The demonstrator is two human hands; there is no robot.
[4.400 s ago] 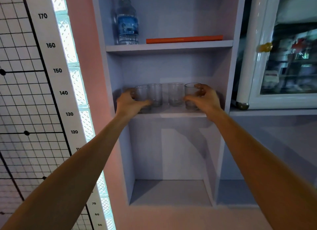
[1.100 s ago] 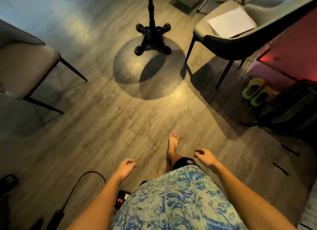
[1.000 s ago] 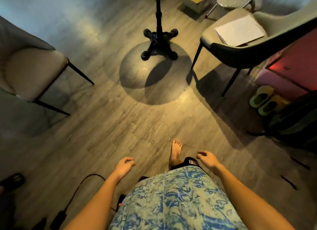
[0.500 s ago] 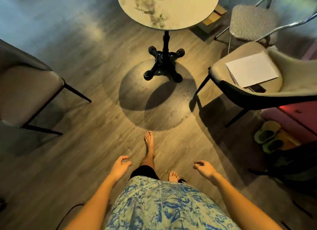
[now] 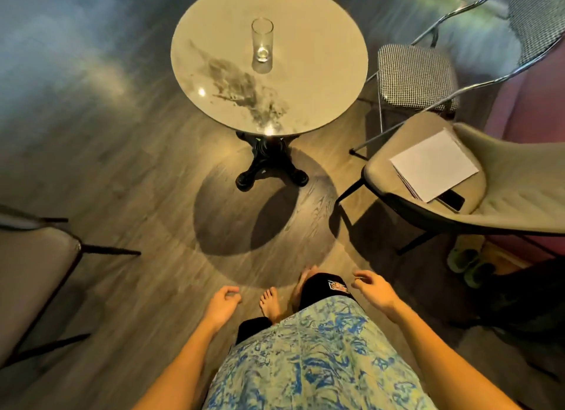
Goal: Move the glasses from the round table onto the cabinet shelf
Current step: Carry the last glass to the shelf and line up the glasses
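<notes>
Our shirt: we see the blue-and-cream patterned shirt (image 5: 308,360) filling the bottom centre, with black shorts (image 5: 324,289) showing just beyond it.
Our left hand (image 5: 220,306): it hangs low beside our body with nothing in it; the fingers are loosely curled, the grip empty and relaxed.
Our right hand (image 5: 375,293): it hangs on the other side of our body, also holding nothing; the fingers are half bent, the grip slack and unclosed.
Our feet: one bare foot (image 5: 270,304) rests on the floor between our hands; the other is mostly hidden by the shorts.
Floor (image 5: 146,195): grey-brown wood planks, with a round shadow lying between us and the table's base.
Left chair (image 5: 33,275): a padded seat on thin dark legs at the left edge, well apart from the table.
Right chair (image 5: 477,189): a beige seat with a white sheet of paper (image 5: 434,165) lying on it and a dark phone (image 5: 451,200) partly tucked under the paper's near corner.
Slippers (image 5: 467,264): a green pair sits on the floor under and beyond that chair.
Round table (image 5: 321,42): a pale tabletop on a black pedestal base (image 5: 269,168), ahead of us and out of reach of both hands.
Glass (image 5: 262,41): a tall clear tumbler stands upright near the middle of the tabletop, alone, touched by neither hand.
Far chair (image 5: 415,76): a checked seat on a chrome frame stands just beside the table's right side.
</notes>
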